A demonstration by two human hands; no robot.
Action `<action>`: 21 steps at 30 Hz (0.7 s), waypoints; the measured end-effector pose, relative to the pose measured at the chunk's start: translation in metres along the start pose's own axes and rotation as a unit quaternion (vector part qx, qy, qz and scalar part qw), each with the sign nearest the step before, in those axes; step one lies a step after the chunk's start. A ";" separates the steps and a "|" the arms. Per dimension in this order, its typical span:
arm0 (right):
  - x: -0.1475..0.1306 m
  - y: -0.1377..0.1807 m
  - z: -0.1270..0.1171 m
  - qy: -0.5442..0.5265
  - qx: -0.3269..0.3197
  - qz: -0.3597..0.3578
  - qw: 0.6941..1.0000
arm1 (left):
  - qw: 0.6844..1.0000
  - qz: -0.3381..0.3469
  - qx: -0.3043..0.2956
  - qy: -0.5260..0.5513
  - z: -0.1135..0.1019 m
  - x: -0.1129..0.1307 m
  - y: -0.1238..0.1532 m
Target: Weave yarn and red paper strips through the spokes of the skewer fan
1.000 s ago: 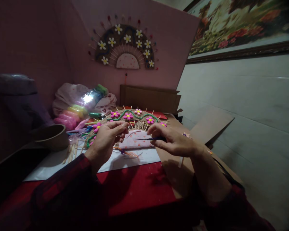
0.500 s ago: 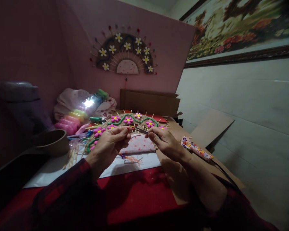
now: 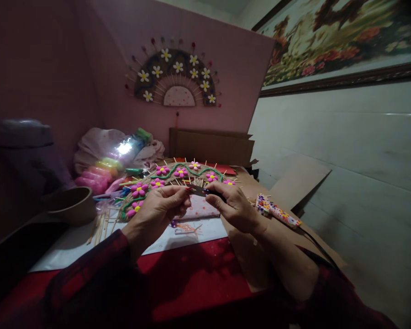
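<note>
1. Lowest in the frame, our dark red sleeves rise from the red cloth toward the middle.
2. Our left hand is pinched shut on something too small to make out, its fingertips touching the tip of the thin dark tool.
3. Our right hand grips that tool, whose long axis runs nearly level, pointing left.
4. Just behind both hands lies the half-round woven fan with pink flowers.
5. A finished fan hangs upper centre.
</note>
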State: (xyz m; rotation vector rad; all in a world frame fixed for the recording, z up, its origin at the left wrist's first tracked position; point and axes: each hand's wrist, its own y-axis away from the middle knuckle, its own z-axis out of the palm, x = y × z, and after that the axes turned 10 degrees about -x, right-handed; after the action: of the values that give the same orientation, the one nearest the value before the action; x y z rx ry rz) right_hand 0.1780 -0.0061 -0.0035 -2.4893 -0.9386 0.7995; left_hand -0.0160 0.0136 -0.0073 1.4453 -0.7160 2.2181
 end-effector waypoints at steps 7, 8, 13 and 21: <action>0.001 0.000 0.001 -0.015 0.015 -0.017 1.000 | 1.000 0.022 -0.004 -0.002 0.002 -0.001 -0.001; 0.002 0.000 0.002 -0.020 0.016 -0.018 0.999 | 1.000 0.023 -0.005 -0.001 0.002 -0.001 -0.001; 0.005 0.000 0.004 -0.034 0.036 -0.021 0.999 | 0.999 0.028 -0.014 -0.010 0.001 -0.002 -0.002; 0.006 0.000 0.006 -0.071 0.049 -0.020 0.996 | 0.999 0.042 -0.005 -0.024 0.001 -0.001 0.000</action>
State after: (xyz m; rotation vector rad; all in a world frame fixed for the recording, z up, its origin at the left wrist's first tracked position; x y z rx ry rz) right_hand 0.1782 -0.0015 -0.0105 -2.3469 -0.9683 0.9944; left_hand -0.0151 0.0133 -0.0080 1.4949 -0.8164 2.2446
